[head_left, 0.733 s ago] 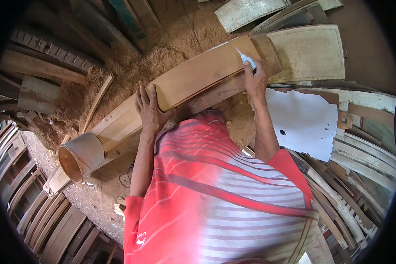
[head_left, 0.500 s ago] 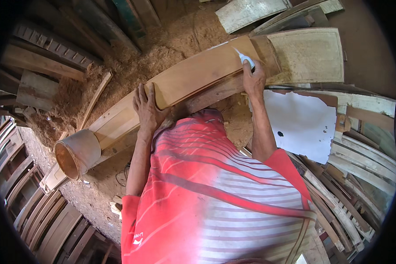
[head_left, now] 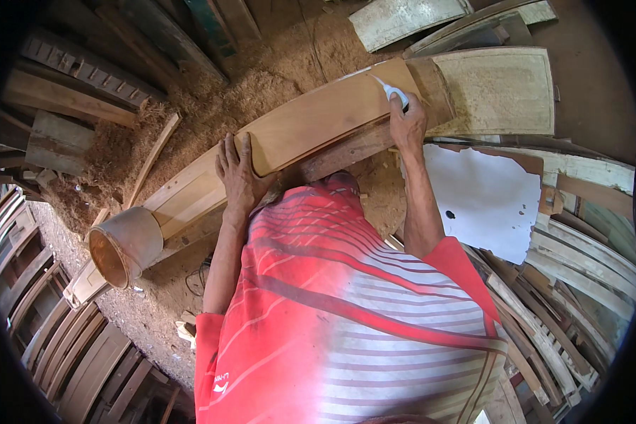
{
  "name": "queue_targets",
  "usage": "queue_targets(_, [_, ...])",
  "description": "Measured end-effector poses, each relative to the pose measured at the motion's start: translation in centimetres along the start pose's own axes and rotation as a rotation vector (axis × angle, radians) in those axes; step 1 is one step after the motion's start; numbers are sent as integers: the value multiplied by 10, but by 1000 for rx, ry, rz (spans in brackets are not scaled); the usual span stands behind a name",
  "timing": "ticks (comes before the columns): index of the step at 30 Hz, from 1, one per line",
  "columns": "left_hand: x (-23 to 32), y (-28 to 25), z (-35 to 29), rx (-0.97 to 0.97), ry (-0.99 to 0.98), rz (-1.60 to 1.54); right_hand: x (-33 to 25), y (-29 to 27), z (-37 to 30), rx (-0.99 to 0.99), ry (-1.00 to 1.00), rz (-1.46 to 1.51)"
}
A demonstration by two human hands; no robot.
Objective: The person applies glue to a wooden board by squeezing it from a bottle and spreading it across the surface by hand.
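My right hand (head_left: 408,121) is wrapped round a small white squeeze bottle (head_left: 396,92) with a long thin nozzle. The bottle's tip points up and left, over the right end of a smooth light-brown board (head_left: 318,116). Whether the tip touches the wood I cannot tell. My left hand (head_left: 239,172) lies with fingers spread on the board's left part, the thumb near its front edge. Beneath the board runs a thicker wooden beam (head_left: 346,157), slanting from lower left to upper right.
A round, dusty bucket (head_left: 126,247) lies on its side at the beam's left end. Wood shavings (head_left: 261,88) cover the floor behind. A torn white sheet (head_left: 477,198) lies right of my right forearm. Curved wooden pieces (head_left: 498,88) and stacked strips (head_left: 537,332) fill the right side.
The view has shifted very slightly. Both hands, the bottle and the board keep nearly the same places.
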State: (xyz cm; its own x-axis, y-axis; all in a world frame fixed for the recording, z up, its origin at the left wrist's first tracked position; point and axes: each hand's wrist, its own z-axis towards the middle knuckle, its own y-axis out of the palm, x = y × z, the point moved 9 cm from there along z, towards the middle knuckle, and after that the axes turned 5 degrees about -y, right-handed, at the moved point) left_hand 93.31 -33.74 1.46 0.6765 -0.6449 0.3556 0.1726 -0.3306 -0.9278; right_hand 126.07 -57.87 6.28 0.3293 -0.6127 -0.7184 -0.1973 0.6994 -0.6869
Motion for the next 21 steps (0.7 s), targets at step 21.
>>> queue_targets(21, [-3,1,0,-14,-9,-23,-11,3,5,-5,14,-2])
